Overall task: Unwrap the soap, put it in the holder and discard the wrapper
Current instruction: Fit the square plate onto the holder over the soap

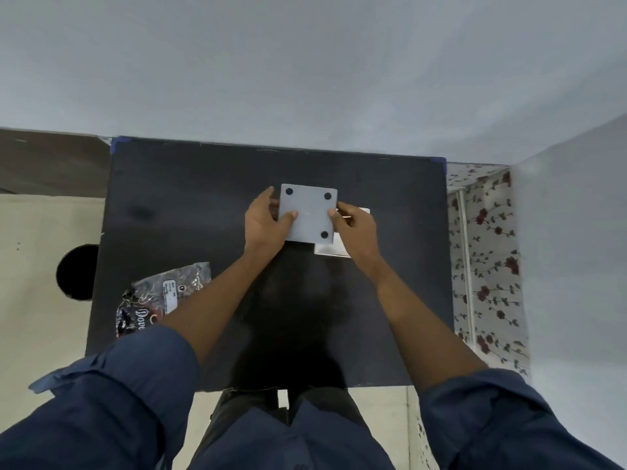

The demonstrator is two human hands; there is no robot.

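Note:
Both of my hands hold a flat grey square piece over the far middle of the black table. Dark round dots mark its corners, and it looks like the soap holder's underside. My left hand grips its left edge, thumb on top. My right hand pinches its right edge. Under the piece, to the right, a white rectangular thing lies on the table, mostly hidden; I cannot tell whether it is the soap. A crumpled dark plastic wrapper with white lettering lies at the table's front left.
A round black opening shows on the floor left of the table. A floral cloth hangs along the right side. The table stands against a pale wall, with my body at its near edge.

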